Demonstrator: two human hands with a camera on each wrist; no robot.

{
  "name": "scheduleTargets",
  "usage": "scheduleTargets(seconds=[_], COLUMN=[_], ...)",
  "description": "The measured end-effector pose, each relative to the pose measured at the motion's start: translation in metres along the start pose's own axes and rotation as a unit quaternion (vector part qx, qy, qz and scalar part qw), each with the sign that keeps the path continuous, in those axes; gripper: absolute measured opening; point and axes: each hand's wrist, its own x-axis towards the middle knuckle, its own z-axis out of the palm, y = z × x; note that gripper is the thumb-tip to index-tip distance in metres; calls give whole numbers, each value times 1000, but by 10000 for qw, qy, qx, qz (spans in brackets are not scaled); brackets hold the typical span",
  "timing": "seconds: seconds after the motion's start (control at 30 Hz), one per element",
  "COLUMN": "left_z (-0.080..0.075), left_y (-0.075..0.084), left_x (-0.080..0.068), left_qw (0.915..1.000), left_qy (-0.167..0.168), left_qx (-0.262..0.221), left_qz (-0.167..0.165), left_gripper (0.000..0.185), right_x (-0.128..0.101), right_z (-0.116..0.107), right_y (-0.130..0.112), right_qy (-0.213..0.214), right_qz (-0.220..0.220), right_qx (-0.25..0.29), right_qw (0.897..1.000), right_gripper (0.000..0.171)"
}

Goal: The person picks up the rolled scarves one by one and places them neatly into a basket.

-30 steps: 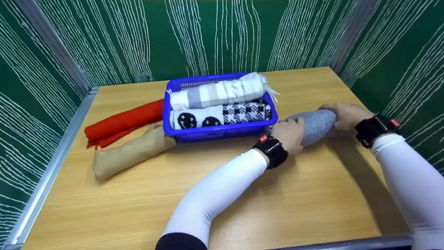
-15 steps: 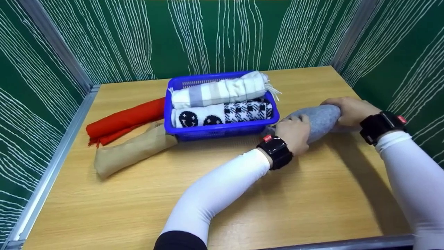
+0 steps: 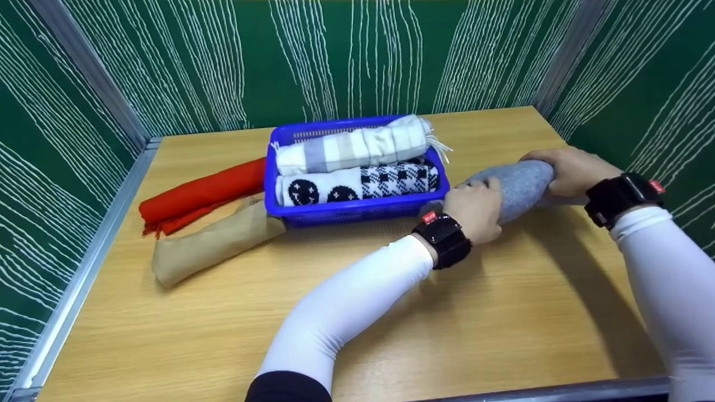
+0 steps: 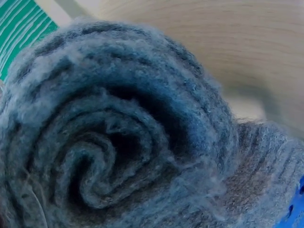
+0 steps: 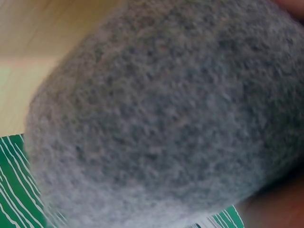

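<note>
Wooden table: each hand's grip clasps one end of the grey roll.

A light wooden table with a pale oak grain fills the space. Dull grey metal rails edge its left side and near edge. Green fabric walls patterned with wavy white vertical lines close in the back, left and right sides. Grey metal posts stand at the two far corners. The lighting is even and soft.
</note>
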Motion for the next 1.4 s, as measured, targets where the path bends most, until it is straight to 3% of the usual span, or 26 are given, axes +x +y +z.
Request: scheduleTargets(seconds=[0.33, 0.87, 1.4], left_z=[-15, -32, -59], left_y=[-1, -8, -16], left_x=[0, 3, 2], left_qw=[9998, 9998, 9994], left_qy=[-143, 46, 114], left_qx=[-87, -185, -316], left_qz=[-54, -34, 90], left_gripper=[87, 73, 70], right_x=[-1, -6, -10], right_z=[-11, -32, -55], right_y=[-4, -14, -25], right_qy=[83, 159, 357], right_qz=[31, 180, 262], right_qx=[-108, -19, 175], right_qw=[9999, 9997, 9989], right_gripper=[60, 66, 69])
